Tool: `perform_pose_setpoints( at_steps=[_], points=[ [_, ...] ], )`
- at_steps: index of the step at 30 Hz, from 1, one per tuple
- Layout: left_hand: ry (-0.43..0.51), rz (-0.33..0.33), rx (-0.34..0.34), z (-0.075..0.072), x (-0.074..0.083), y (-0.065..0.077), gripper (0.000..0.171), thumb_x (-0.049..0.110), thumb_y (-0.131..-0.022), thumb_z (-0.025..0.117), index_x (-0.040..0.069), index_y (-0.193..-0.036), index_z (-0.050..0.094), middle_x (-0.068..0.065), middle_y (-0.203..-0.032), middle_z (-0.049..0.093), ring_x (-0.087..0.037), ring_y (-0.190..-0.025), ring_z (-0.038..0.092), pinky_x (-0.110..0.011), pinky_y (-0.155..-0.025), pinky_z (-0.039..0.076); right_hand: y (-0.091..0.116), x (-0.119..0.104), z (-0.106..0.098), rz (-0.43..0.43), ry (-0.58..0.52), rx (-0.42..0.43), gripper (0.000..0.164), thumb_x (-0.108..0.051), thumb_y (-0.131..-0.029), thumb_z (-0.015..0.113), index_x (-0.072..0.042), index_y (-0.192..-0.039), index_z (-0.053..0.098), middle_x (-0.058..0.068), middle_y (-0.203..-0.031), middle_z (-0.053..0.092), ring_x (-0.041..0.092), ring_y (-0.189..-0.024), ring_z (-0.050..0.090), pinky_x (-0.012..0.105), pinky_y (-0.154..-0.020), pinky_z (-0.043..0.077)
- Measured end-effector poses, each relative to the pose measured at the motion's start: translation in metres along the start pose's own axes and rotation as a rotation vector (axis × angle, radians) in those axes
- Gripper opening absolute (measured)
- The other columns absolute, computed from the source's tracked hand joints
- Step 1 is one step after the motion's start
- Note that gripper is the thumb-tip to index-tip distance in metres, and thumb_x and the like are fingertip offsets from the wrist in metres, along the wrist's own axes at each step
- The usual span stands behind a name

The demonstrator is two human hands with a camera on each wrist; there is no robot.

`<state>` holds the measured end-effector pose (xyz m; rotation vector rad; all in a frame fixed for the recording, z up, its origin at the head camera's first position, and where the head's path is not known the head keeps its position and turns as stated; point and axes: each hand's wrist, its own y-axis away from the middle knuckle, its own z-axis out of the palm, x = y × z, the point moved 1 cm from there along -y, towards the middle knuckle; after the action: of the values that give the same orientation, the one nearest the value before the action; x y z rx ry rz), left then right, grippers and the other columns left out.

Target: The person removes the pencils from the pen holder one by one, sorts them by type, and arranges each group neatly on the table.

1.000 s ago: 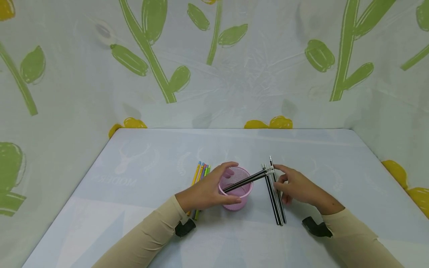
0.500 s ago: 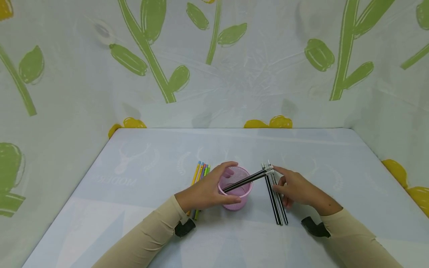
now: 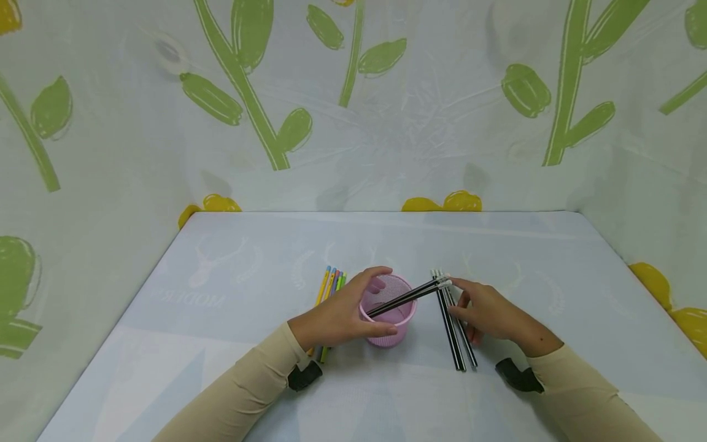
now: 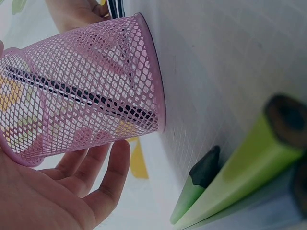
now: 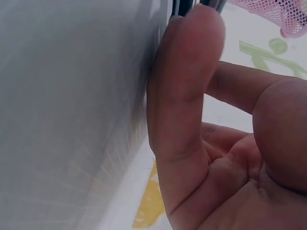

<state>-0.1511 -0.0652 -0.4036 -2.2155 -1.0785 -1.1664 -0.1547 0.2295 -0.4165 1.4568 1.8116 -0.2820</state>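
My left hand (image 3: pixel 342 313) holds a pink mesh pen cup (image 4: pixel 91 86), thumb and fingers spread round its side. Black-and-silver striped pencils (image 3: pixel 409 298) lean inside the cup, their white ends sticking out over the rim to the right. More striped pencils (image 3: pixel 448 331) lie side by side on the table, right of the cup. Against the rightmost of these rest the fingertips of my right hand (image 3: pixel 488 307), with the index finger near the white ends. In the right wrist view, a finger (image 5: pixel 184 86) covers most of the pencils.
Several coloured pencils (image 3: pixel 324 288), yellow, blue and green, lie left of the cup, partly under my left hand; their dark ends show close up in the left wrist view. The pale table (image 3: pixel 265 245) meets a leaf-patterned cloth wall (image 3: pixel 431 141) at the back.
The rightmost striped pencil has slid toward me and its white end has swung left, level with the others. My right hand has shifted slightly with it. My left hand and the cup have not moved.
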Motion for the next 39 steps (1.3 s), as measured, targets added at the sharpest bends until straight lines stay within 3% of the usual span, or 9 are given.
perform_pose_setpoints(
  at_steps=[14,22,25,29,39],
  points=[
    [0.005,-0.007,-0.007,0.0,0.0,0.0,0.091,0.044,-0.079,0.083,0.035,-0.152,0.028,0.001,-0.141,0.049,-0.015,-0.132,0.047,-0.039,-0.105,0.046,0.0,-0.001,0.002,-0.008,-0.001,-0.008,0.064,-0.011,-0.096,0.063,0.009,-0.149,0.032,0.011,-0.092,0.065,0.018,-0.051,0.064,0.034,-0.051,0.054],
    [0.014,0.007,-0.005,0.001,-0.001,0.0,0.092,0.043,-0.079,0.084,0.03,-0.153,0.029,0.001,-0.14,0.049,-0.016,-0.133,0.048,-0.04,-0.106,0.045,0.005,-0.011,0.005,-0.041,0.075,0.123,0.06,-0.019,-0.097,0.065,0.004,-0.146,0.04,0.008,-0.096,0.065,0.013,-0.057,0.061,0.03,-0.053,0.051],
    [0.008,0.006,-0.004,0.001,-0.001,0.0,0.093,0.044,-0.079,0.084,0.03,-0.153,0.029,0.002,-0.139,0.05,-0.015,-0.132,0.048,-0.039,-0.105,0.045,0.009,-0.019,0.006,-0.094,0.05,0.177,0.039,-0.019,-0.098,0.064,-0.001,-0.131,0.054,0.009,-0.096,0.065,0.014,-0.056,0.06,0.028,-0.052,0.05],
    [0.008,0.001,-0.004,0.0,-0.002,0.001,0.092,0.045,-0.079,0.084,0.034,-0.152,0.029,0.001,-0.139,0.049,-0.016,-0.132,0.048,-0.039,-0.105,0.045,0.014,-0.03,0.007,-0.169,-0.018,0.215,0.021,-0.021,-0.098,0.065,-0.005,-0.111,0.06,0.007,-0.094,0.065,0.015,-0.054,0.06,0.026,-0.053,0.048],
    [0.009,0.006,-0.002,0.0,0.0,0.0,0.091,0.046,-0.079,0.083,0.037,-0.151,0.028,0.002,-0.139,0.049,-0.013,-0.13,0.048,-0.039,-0.105,0.045,0.028,-0.052,0.013,-0.261,-0.228,0.248,0.022,-0.026,-0.092,0.073,-0.01,-0.101,0.06,0.008,-0.086,0.058,0.016,-0.051,0.057,0.028,-0.05,0.047]
  ],
)
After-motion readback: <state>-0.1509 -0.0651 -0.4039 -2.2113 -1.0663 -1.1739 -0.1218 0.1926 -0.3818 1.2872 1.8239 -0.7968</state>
